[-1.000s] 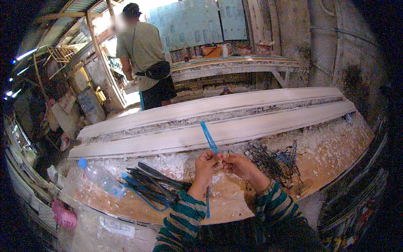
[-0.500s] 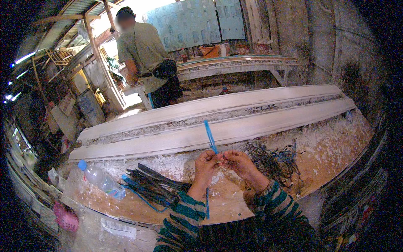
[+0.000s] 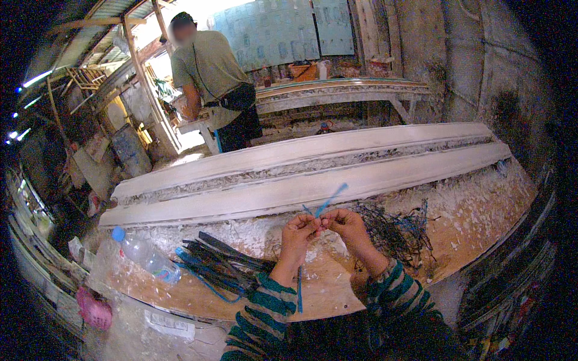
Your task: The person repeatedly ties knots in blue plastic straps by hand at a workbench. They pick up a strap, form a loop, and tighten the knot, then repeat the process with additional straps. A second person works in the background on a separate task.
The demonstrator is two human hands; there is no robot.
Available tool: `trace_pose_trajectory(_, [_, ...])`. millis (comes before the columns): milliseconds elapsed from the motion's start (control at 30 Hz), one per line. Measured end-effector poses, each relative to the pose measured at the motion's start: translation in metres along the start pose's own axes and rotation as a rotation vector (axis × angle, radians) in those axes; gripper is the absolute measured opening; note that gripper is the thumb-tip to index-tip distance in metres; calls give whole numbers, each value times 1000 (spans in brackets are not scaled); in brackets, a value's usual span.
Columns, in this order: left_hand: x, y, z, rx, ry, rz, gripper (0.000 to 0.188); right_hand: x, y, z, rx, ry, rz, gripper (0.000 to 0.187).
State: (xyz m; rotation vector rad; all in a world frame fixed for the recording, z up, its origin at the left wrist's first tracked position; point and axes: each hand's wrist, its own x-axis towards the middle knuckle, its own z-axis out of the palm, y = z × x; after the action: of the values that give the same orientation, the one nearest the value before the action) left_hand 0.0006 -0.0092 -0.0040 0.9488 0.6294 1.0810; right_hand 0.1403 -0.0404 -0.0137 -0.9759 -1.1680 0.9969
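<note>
Narrow blue plastic-looking strip [image 3: 331, 200]: held over brown wooden tabletop [image 3: 331, 289]
Left hand [image 3: 296, 236], right hand [image 3: 350, 233]: fingers clamped on strip

Two long white pieces [image 3: 253, 192] lie parallel, a clear bottle [image 3: 143, 253] near their left end. Beyond, a person [image 3: 217, 69] stands; a bench [image 3: 337, 98] bears an orange container [image 3: 303, 73].

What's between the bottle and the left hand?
In the head view, a bundle of black and blue strips lies between the bottle and the left hand, with white flakes around it.
</note>
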Motion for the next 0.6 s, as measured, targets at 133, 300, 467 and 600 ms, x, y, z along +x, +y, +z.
trace_pose_trajectory(133, [1, -1, -2, -69, -57, -21, 5, -1, -5, 4, 35, 0, -11, 6])
trace_pose_trajectory(300, [0, -4, -1, -91, 8, -22, 6, -12, -19, 12, -790, 187, -620, 11])
trace_pose_trajectory(467, [-1, -1, -1, -144, -16, -70, 7, -15, -26, 14, -861, 101, -728, 17])
trace_pose_trajectory(600, [0, 2, -2, -10, -26, -55, 9, -8, -25, 11, -722, -34, -672, 17])
